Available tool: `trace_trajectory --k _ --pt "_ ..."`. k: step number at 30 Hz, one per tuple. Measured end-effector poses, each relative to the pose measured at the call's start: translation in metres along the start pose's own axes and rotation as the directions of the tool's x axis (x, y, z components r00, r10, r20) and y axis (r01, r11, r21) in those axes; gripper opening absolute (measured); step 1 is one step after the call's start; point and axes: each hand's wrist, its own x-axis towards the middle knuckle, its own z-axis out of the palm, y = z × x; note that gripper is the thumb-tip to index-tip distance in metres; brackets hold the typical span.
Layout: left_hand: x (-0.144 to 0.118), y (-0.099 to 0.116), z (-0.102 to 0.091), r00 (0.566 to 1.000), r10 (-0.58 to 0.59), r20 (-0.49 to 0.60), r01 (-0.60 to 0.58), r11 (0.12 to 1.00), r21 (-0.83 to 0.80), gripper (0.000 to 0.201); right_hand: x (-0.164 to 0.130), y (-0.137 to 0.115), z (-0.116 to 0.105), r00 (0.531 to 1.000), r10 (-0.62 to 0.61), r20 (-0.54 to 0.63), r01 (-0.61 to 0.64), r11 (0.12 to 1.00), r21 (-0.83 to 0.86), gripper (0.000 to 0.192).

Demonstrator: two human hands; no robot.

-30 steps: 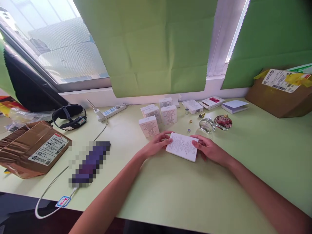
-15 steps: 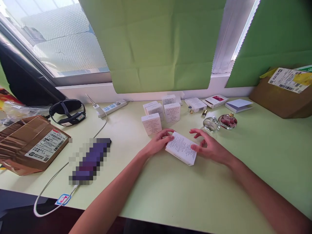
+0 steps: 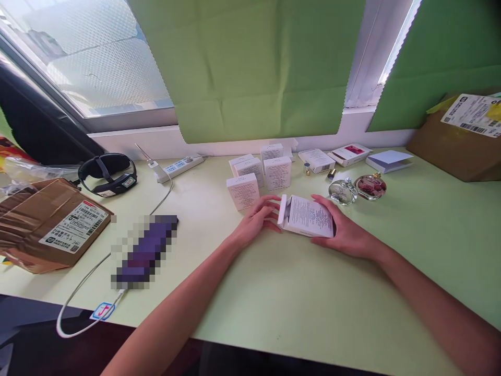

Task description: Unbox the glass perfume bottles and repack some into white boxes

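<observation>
The white printed carton [image 3: 309, 215] has been turned since a moment ago: its end flap now stands open toward the left hand [image 3: 256, 219], whose fingers touch it. The right hand [image 3: 344, 232] grips the carton, just before the glass perfume bottles [image 3: 343, 191] on the bench [image 3: 274, 292].

I am holding a small box [image 3: 307, 215] of matt white card printed with fine text, its end flap [image 3: 282, 210] the same smooth card, between my left hand [image 3: 256, 219] and my right hand [image 3: 342, 230]. The table [image 3: 297, 308] under it is looking like smooth, matt pale-green laminate. The two round bottles [image 3: 354, 189] beyond are showing glossy clear glass, with what may be a gold metal cap, though it is too small to be sure. The parcel [image 3: 49, 224] is lying in rough brown cardboard under shiny tape, and the cable [image 3: 84, 292] is looking like smooth white plastic.
</observation>
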Motion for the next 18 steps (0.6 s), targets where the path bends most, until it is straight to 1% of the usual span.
trace_trajectory --k 3,5,7,9,11,13,15,18 --pt "-0.0021 -0.0006 0.0045 0.999 0.054 -0.001 -0.053 0.989 0.136 0.037 -0.0005 -0.0033 0.0006 0.999 -0.039 0.0 0.039 0.999 0.022 0.094" --pt "-0.003 -0.0018 0.0064 0.998 0.066 -0.006 -0.064 0.983 0.172 0.045 -0.0007 -0.0059 0.0017 0.998 -0.062 -0.004 0.062 0.998 0.018 0.091" --pt "-0.003 -0.003 0.0062 0.998 0.07 -0.005 -0.068 0.981 0.18 0.045 -0.0007 -0.0072 0.0017 0.998 -0.063 0.006 0.062 0.997 0.048 0.09" --pt "-0.0028 -0.0035 0.0043 0.997 0.078 -0.001 -0.076 0.97 0.232 0.039 -0.0005 -0.0071 0.0006 0.999 -0.048 0.021 0.046 0.995 0.094 0.092" --pt "-0.0028 -0.0032 0.0022 0.995 0.1 -0.001 -0.093 0.931 0.352 0.03 -0.0003 -0.0065 -0.0009 0.999 -0.034 0.033 0.03 0.992 0.12 0.092" --pt "-0.0032 -0.0027 0.001 0.99 0.14 -0.001 -0.122 0.865 0.487 0.024 -0.0002 -0.006 -0.0022 0.999 -0.033 0.04 0.027 0.991 0.129 0.091" --pt "-0.0038 -0.0023 0.0008 0.982 0.19 -0.001 -0.157 0.809 0.566 0.027 -0.0004 -0.006 -0.0029 0.998 -0.031 0.048 0.024 0.991 0.134 0.091" --pt "-0.0044 -0.0023 0.0016 0.973 0.23 0.001 -0.185 0.78 0.597 0.034 -0.0008 -0.0061 -0.0033 0.998 -0.027 0.053 0.02 0.99 0.137 0.092"
